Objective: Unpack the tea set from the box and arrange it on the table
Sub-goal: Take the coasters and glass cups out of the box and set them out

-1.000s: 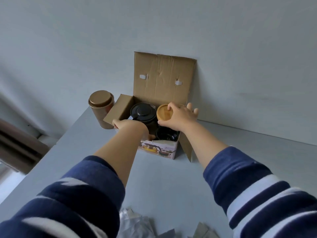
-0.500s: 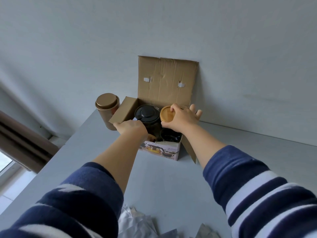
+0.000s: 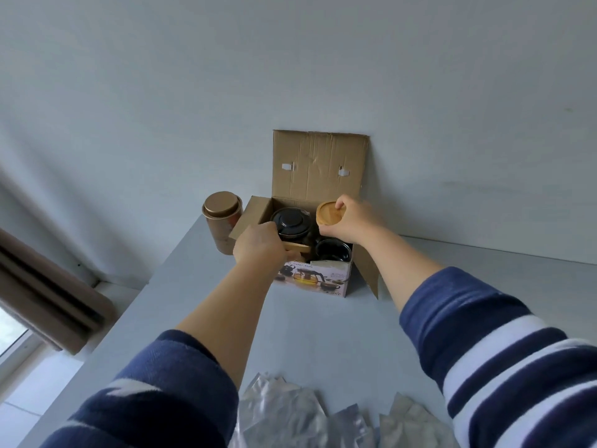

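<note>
Grey table (image 3: 310, 334) against a pale wall: the open box (image 3: 319, 176) is set at its far edge. Above the box's right side, a wooden lid (image 3: 329, 213) is pinched in the right hand (image 3: 347, 221). At the box's left front, the left hand (image 3: 258, 245) is closed on a wooden piece (image 3: 295, 252) beside the black teapot (image 3: 290, 223). A bronze canister (image 3: 222, 221) stands left of the box.

Pale grey wall (image 3: 161, 92) behind grey table (image 3: 307, 344); brown curtain (image 3: 42, 286), perhaps, by window (image 3: 9, 334).

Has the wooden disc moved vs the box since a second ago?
Yes. The right hand has lifted the wooden disc up: it now sits higher against the box's upright back flap, clear of the black cup beneath.
</note>
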{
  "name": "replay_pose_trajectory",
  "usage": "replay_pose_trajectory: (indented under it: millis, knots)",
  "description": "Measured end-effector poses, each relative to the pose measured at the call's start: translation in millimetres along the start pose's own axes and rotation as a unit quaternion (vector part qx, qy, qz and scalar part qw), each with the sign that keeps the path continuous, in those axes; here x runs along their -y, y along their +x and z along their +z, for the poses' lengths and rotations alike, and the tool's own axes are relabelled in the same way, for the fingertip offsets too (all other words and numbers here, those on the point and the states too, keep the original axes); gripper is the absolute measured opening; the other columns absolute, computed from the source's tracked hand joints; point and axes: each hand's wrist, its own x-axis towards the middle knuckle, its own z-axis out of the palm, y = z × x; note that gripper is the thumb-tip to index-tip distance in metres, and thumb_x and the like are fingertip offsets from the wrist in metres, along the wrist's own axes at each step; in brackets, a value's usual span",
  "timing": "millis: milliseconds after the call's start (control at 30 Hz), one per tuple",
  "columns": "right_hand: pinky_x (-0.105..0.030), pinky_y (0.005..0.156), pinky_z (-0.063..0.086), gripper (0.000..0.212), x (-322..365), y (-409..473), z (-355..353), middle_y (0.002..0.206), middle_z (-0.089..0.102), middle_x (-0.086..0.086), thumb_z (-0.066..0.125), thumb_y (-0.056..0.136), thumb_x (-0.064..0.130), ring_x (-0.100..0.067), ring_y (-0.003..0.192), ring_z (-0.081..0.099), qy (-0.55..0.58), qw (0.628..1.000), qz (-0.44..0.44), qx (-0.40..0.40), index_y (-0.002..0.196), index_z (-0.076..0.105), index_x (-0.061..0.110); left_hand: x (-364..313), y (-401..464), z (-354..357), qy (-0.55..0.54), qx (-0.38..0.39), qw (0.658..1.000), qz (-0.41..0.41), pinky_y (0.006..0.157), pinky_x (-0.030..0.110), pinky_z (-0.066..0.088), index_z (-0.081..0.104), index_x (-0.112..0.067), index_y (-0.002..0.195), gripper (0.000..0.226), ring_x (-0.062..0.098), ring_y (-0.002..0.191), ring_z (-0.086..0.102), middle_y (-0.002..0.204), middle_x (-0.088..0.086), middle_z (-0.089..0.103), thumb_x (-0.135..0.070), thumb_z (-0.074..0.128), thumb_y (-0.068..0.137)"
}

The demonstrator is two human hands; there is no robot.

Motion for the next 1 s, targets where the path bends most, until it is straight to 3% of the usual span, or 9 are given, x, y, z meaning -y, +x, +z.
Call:
replay_pose_trajectory:
  millis: [200,333,567,667,833,1000]
  knots:
    - [-0.032,0.078,0.05,0.06,-28.2,-51.9,-8.3,0.115,0.052,-0.002,0.074,0.061,0.057,-0.025,0.097,0.056,-0.006,0.996,0.063,-0.067,0.11,0.048,0.033,14.2,-37.5,12.3,-0.118,-0.084,0.988,0.057,0.068,0.031,0.048,0.059,-0.019,0.106,0.05,0.023,0.093,0.06,0.104,0.004,0.063,-0.05,0.078,0.071]
    - [-0.032,0.081,0.049,0.061,-61.1,-78.8,-25.3,0.118,0.044,-0.004,0.074,0.064,0.056,-0.027,0.099,0.057,-0.004,0.989,0.108,-0.101,0.116,0.048,0.035,-15.9,-44.4,17.3,-0.171,-0.121,0.97,0.125,0.076,0.037,0.054,0.06,-0.02,0.102,0.046,0.023,0.098,0.058,0.111,0.004,0.062,-0.049,0.078,0.072]
    - [-0.04,0.084,0.054,0.064,-162.3,-89.4,-64.6,0.117,0.044,-0.006,0.073,0.062,0.057,-0.03,0.102,0.058,-0.009,0.978,0.18,-0.105,0.117,0.049,0.034,-130.0,-48.4,57.2,-0.214,-0.048,0.958,0.185,0.075,0.03,0.042,0.059,-0.019,0.107,0.048,0.024,0.113,0.052,0.119,0.003,0.057,-0.048,0.076,0.072]
    - [-0.038,0.084,0.053,0.067,-216.8,-81.6,-73.5,0.118,0.044,-0.006,0.075,0.06,0.055,-0.03,0.103,0.057,-0.02,0.974,0.205,-0.094,0.118,0.049,0.033,-175.9,-45.3,95.9,-0.237,-0.023,0.953,0.185,0.079,0.031,0.045,0.059,-0.018,0.105,0.05,0.024,0.114,0.053,0.12,0.002,0.057,-0.049,0.078,0.07]
    - [-0.036,0.085,0.052,0.067,-302.0,-50.7,-72.2,0.122,0.046,-0.006,0.074,0.063,0.053,-0.03,0.107,0.056,-0.026,0.973,0.214,-0.077,0.122,0.049,0.034,-233.1,-29.4,163.6,-0.265,-0.015,0.952,0.153,0.076,0.027,0.043,0.059,-0.018,0.105,0.048,0.023,0.103,0.057,0.121,0.001,0.056,-0.048,0.077,0.072]
    - [-0.033,0.094,0.043,0.063,-366.5,-22.5,-72.5,0.123,0.048,-0.007,0.075,0.063,0.051,-0.031,0.116,0.046,-0.047,0.968,0.213,-0.127,0.12,0.052,0.034,-263.7,-13.5,223.1,-0.276,-0.02,0.95,0.147,0.073,0.023,0.036,0.059,-0.017,0.101,0.043,0.018,0.095,0.055,0.118,-0.001,0.057,-0.041,0.08,0.071]
